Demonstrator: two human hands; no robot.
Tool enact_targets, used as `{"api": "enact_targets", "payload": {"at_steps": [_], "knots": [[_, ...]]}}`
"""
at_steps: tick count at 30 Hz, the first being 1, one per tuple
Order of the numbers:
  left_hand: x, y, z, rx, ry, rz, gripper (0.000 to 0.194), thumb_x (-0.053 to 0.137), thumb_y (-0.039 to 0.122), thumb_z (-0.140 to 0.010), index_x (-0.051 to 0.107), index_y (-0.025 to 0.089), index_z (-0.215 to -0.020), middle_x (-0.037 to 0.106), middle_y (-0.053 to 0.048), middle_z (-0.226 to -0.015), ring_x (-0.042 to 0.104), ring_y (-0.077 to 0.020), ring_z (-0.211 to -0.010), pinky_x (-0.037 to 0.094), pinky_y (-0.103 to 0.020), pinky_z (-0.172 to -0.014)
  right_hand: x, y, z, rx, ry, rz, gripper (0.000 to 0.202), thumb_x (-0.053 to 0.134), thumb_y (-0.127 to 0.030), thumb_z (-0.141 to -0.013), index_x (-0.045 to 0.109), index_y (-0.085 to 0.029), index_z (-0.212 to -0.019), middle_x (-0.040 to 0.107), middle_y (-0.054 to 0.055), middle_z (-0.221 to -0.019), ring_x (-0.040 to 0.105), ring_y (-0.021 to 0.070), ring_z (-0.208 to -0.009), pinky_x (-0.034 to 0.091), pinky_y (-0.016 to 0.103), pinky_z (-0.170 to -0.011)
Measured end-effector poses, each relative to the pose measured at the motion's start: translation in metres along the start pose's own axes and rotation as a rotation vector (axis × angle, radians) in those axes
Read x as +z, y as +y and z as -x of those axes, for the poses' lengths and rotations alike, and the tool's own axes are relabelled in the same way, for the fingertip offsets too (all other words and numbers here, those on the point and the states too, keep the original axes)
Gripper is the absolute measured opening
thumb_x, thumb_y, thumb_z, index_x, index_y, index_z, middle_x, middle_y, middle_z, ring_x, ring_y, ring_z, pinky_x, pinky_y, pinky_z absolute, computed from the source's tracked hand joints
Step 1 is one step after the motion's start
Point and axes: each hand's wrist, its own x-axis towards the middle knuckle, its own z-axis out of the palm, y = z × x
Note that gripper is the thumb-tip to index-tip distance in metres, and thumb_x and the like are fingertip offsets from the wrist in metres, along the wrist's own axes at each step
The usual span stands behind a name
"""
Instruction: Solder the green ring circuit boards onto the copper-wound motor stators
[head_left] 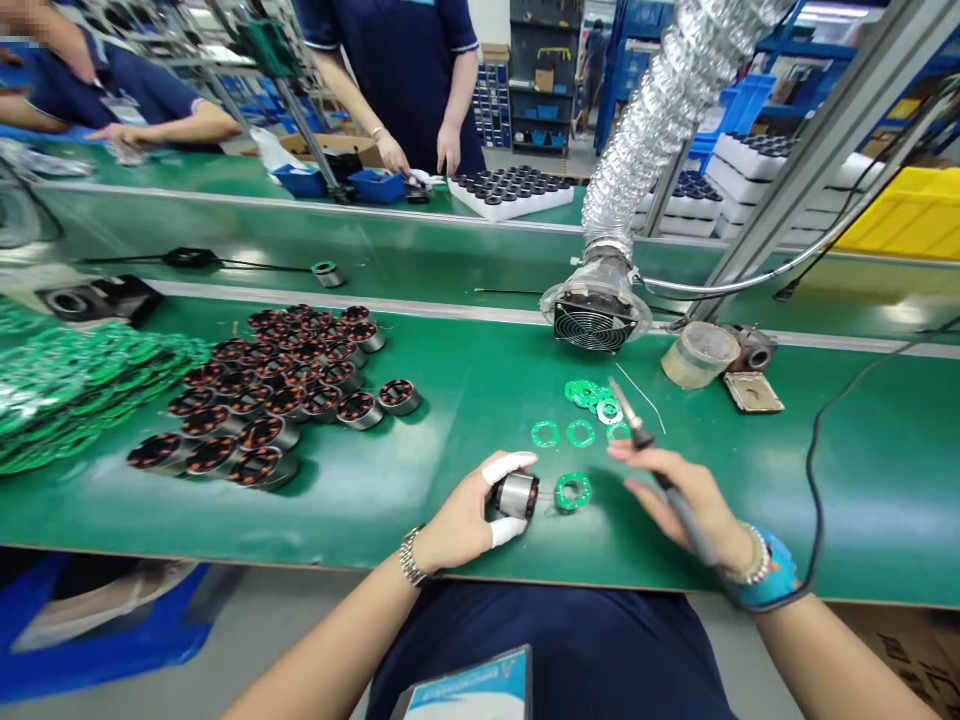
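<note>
My left hand (469,515), with white covers on thumb and finger, grips a metal motor stator (517,495) lying on its side on the green table. Thin wires run from the stator to a green ring board (573,491) just right of it. My right hand (679,490) holds a soldering iron (634,420), its tip pointing up and left, above the table. Beyond the ring board lie loose green rings (580,433) and a small pile of them (589,393). A thin strand of solder wire (642,398) rests beside the iron's tip.
Many stators (289,400) stand at the left, beside stacked green boards (75,380). A fan (594,322) on a silver duct (645,120), a round container (699,354) and a small tin (754,391) are at the back. The iron's cable (814,470) loops right. Two people work opposite.
</note>
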Motion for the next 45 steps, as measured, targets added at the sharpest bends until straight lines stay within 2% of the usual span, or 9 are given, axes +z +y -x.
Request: {"api": "enact_targets", "payload": {"at_steps": [3,10,16,19,22,26,34,40,45], "knots": [[0.002,0.008,-0.003,0.033,-0.021,0.035,0.057,0.066,0.013,-0.065,0.048,0.023,-0.118,0.05,-0.008,-0.111,0.057,-0.02,-0.092,0.047,-0.036,-0.082,0.019,-0.019,0.0,-0.14,-0.142,-0.054,0.029,0.049,-0.01,-0.084,0.052,-0.022,-0.11,0.063,0.008,-0.114,0.053,0.0189,-0.116,0.048,0.036,-0.094],[0.009,0.005,0.0,0.007,0.064,-0.297,0.045,0.074,0.027,-0.064,0.057,0.02,-0.105,0.059,-0.011,-0.112,0.053,-0.0275,-0.108,0.04,-0.047,-0.095,0.038,-0.026,-0.011,0.032,0.089,0.033,0.014,0.057,-0.018,-0.082,0.057,-0.022,-0.096,0.066,0.003,-0.079,0.065,0.0148,-0.07,0.054,0.026,-0.067],[0.0,0.014,0.012,-0.026,0.008,-0.392,0.094,0.076,0.049,-0.055,0.034,0.017,-0.132,0.046,-0.018,-0.131,0.044,-0.0322,-0.12,0.036,-0.052,-0.1,0.054,-0.029,-0.012,0.112,0.159,0.012,0.023,0.056,-0.016,-0.083,0.054,-0.022,-0.105,0.067,0.002,-0.082,0.066,0.0137,-0.073,0.053,0.025,-0.07],[0.004,0.017,0.012,-0.062,0.097,-0.431,0.076,0.072,0.047,-0.063,0.042,0.016,-0.126,0.054,-0.016,-0.122,0.051,-0.0307,-0.112,0.042,-0.049,-0.094,0.055,-0.03,-0.011,0.125,0.154,-0.005,0.024,0.054,-0.016,-0.083,0.054,-0.023,-0.105,0.069,0.003,-0.087,0.066,0.0151,-0.077,0.054,0.027,-0.073],[0.015,0.014,0.01,-0.089,0.174,-0.481,0.051,0.069,0.04,-0.068,0.054,0.017,-0.111,0.063,-0.011,-0.104,0.059,-0.0283,-0.097,0.048,-0.046,-0.085,0.056,-0.035,-0.01,0.308,0.144,-0.203,0.025,0.054,-0.019,-0.082,0.051,-0.023,-0.106,0.068,0.005,-0.095,0.066,0.0144,-0.069,0.055,0.026,-0.063],[0.026,0.007,0.01,-0.07,0.247,-0.467,0.047,0.069,0.037,-0.069,0.053,0.018,-0.109,0.063,-0.01,-0.103,0.059,-0.0262,-0.095,0.049,-0.043,-0.083,0.057,-0.042,-0.01,0.513,0.062,-0.703,0.031,0.057,-0.024,-0.081,0.041,-0.025,-0.107,0.061,0.008,-0.112,0.057,0.007,-0.049,0.05,0.02,-0.041],[0.029,0.006,0.012,-0.07,0.314,-0.381,0.048,0.074,0.035,-0.065,0.055,0.019,-0.107,0.063,-0.009,-0.101,0.06,-0.025,-0.093,0.05,-0.042,-0.081,0.061,-0.037,-0.014,0.367,-0.03,-0.892,0.036,0.063,-0.033,-0.078,0.039,-0.027,-0.105,0.056,0.009,-0.115,0.063,0.0197,-0.096,0.053,0.041,-0.085],[0.026,0.008,0.012,-0.082,0.246,-0.336,0.047,0.073,0.033,-0.067,0.055,0.019,-0.108,0.062,-0.009,-0.104,0.06,-0.0239,-0.097,0.049,-0.04,-0.085,0.067,-0.039,-0.023,0.449,0.005,-0.602,0.03,0.058,-0.029,-0.082,0.04,-0.025,-0.104,0.058,0.007,-0.105,0.065,0.0167,-0.085,0.054,0.035,-0.079],[0.028,0.007,0.014,-0.124,0.271,-0.292,0.052,0.071,0.033,-0.068,0.046,0.02,-0.112,0.064,-0.009,-0.104,0.062,-0.0249,-0.096,0.05,-0.039,-0.082,0.07,-0.043,-0.031,0.173,-0.202,-0.201,0.042,0.066,-0.027,-0.076,0.045,-0.023,-0.111,0.061,0.006,-0.098,0.062,0.0199,-0.087,0.052,0.034,-0.078]]}}
